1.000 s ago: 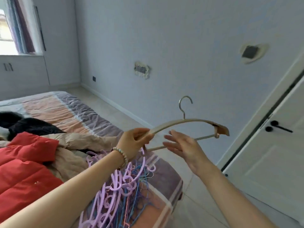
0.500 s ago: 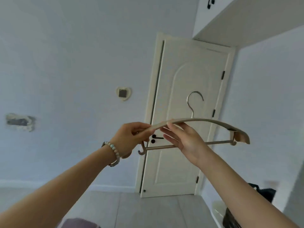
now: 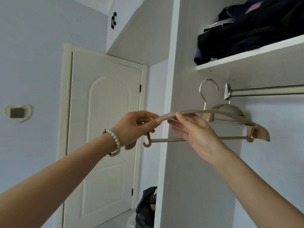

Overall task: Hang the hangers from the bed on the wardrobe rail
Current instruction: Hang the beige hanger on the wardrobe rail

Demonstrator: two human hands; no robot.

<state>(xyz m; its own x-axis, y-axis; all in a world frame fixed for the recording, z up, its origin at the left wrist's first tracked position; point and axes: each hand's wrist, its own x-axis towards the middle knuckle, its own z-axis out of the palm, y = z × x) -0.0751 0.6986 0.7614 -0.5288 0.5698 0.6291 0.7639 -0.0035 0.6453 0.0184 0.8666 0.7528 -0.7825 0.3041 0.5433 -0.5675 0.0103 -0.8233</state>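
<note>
A beige hanger (image 3: 230,115) with a steel hook is held level in front of the open wardrobe. My left hand (image 3: 134,127) pinches its left arm end. My right hand (image 3: 195,130) has its fingers straight, their tips touching the underside of the hanger's top arm. The hook sits just left of the metal wardrobe rail (image 3: 266,92), at about its height and apart from it. A second beige hanger (image 3: 228,109) hangs on the rail's left end, partly hidden behind the held one.
A white shelf (image 3: 246,58) above the rail carries dark folded clothes (image 3: 250,28). The wardrobe's white side panel (image 3: 166,145) stands between my hands and a closed white door (image 3: 105,129). A black bag (image 3: 146,209) sits on the floor below.
The view swung right from the bed, past the door, to the wardrobe. The hanger travelled with both hands up beside the rail. My right hand kept its light touch under the top arm.
</note>
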